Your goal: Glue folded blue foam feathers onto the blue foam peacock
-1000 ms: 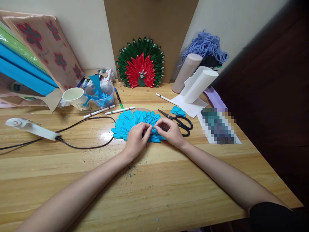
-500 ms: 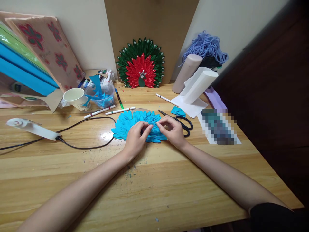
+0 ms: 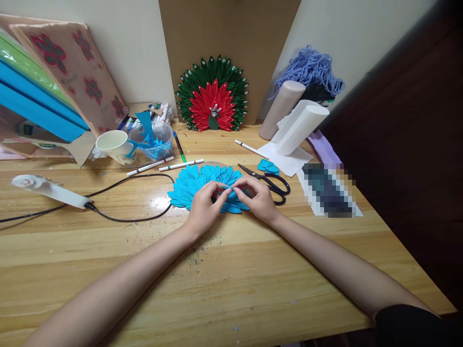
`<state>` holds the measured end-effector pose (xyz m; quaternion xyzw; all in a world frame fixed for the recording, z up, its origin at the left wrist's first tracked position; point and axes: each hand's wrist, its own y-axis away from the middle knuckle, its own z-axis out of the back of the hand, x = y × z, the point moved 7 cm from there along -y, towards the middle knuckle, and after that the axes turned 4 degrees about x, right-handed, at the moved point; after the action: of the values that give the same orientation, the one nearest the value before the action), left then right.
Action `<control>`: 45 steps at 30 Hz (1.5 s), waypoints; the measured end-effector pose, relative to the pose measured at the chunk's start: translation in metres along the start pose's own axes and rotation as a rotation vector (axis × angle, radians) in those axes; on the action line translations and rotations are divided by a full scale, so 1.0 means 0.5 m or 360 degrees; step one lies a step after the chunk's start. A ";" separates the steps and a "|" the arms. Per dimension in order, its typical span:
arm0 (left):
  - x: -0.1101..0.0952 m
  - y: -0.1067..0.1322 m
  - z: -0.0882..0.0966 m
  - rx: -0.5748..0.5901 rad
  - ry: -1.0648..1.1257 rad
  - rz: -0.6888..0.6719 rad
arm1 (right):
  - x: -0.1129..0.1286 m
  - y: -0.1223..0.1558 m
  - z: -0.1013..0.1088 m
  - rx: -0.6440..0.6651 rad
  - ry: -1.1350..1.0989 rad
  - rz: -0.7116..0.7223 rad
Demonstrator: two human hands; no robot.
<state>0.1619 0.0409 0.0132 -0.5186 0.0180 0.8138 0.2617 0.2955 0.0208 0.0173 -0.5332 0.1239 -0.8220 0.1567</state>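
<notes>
A fan of layered blue paper petals (image 3: 191,185) lies on the wooden table (image 3: 231,289). Over its right half, my left hand (image 3: 208,207) and my right hand (image 3: 258,197) meet fingertip to fingertip. Both hands are closed in a pinch on a small blue paper petal (image 3: 230,188), which is mostly hidden by the fingers. Just beyond my right hand lie black-handled scissors (image 3: 277,185), blades pointing left. A few loose blue petals (image 3: 268,166) rest behind the scissors.
A glue gun (image 3: 52,191) with a black cord lies at left. Behind stand a paper cup (image 3: 112,142), a tub of blue scraps (image 3: 155,149) and several markers (image 3: 150,166). A red and green petal fan (image 3: 213,96) leans on a board. Paper rolls (image 3: 302,130) stand at right.
My fingertips have come together from slightly apart, and a blue petal now shows between them. The view has shifted slightly; the other things lie as before.
</notes>
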 end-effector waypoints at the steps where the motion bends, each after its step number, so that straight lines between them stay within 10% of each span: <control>1: -0.001 0.000 -0.001 0.0004 -0.0010 -0.0009 | -0.002 0.000 0.000 -0.0005 -0.0003 -0.0011; 45: -0.008 0.004 -0.002 0.0012 -0.0153 -0.0024 | 0.003 0.002 0.002 -0.0016 0.0039 0.0021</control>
<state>0.1630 0.0371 0.0160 -0.4780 0.0046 0.8357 0.2703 0.2960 0.0194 0.0185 -0.5231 0.1336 -0.8268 0.1580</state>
